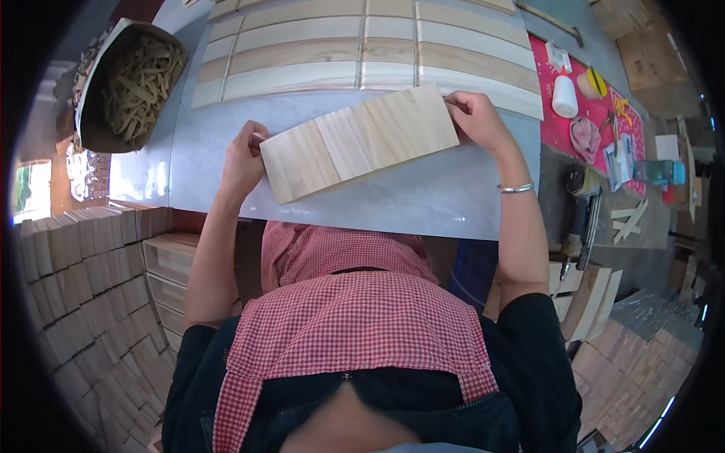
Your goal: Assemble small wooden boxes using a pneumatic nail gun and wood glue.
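Observation:
Between my two hands I hold a pale wooden board (361, 143) with joined strips of differing grain. It is tilted, its right end higher up in the picture than its left. My left hand (245, 157) pinches the left end, and my right hand (474, 119), with a silver bracelet on the wrist, grips the right end. Fingers under or behind the board are partly hidden. Below it lies the grey-white tabletop (325, 208). Just beyond are rows of long wooden boards (302, 57) laid side by side.
An open box (121, 136) of wood scraps stands at the left. Right, a red patterned cloth (555, 83) bears a white bottle (564, 97), a yellow-lidded tub (592, 84) and a pink rag (585, 138). Stacked wooden blocks (91, 279) rise at lower left; a power tool (580, 219) hangs right.

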The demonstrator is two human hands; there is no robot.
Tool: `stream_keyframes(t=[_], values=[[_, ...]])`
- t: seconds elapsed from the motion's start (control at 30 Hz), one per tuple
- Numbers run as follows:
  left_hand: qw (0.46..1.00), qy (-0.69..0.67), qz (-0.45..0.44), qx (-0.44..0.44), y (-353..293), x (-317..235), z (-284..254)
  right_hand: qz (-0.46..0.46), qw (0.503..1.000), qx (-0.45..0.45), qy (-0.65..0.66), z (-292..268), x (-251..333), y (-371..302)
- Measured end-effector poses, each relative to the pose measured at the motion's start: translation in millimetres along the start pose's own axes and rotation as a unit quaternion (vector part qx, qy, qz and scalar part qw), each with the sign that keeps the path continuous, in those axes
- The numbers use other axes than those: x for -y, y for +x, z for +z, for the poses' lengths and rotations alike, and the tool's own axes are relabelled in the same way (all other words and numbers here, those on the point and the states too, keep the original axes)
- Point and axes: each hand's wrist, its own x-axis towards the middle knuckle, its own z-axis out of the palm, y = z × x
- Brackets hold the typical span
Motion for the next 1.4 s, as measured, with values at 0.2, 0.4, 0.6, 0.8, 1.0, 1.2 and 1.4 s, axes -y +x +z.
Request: stream_keyframes(t=[0.2, 0.4, 0.6, 0.8, 1.0, 1.2, 1.4], values=[[0.997, 0.044, 0.021, -0.065, -7, -15, 7, 0.103, 0.986, 0.13, -0.014, -6, 3, 25], [0.996, 0.069, 0.007, -0.058, -9, -12, 3, -0.015, 0.975, 0.11, -0.192, -1, -4, 25], [0.996, 0.057, -0.011, -0.062, -15, -10, 8, 0.096, 0.984, 0.137, -0.053, -11, 5, -28], [0.996, -0.05, -0.066, -0.027, -15, -9, -3, 0.117, 0.97, 0.206, 0.056, -18, 3, -42], [0.997, -0.024, 0.063, -0.048, -23, -42, -2, 0.11, 0.962, 0.242, 0.068, -13, 6, -52], [0.9, 0.313, 0.293, 0.081, -36, -134, 76, 0.134, 0.951, 0.275, 0.045, -8, 4, -45], [0.876, 0.375, 0.3, 0.049, -33, -124, 101, 0.125, 0.952, 0.271, 0.061, -4, 2, -41]])
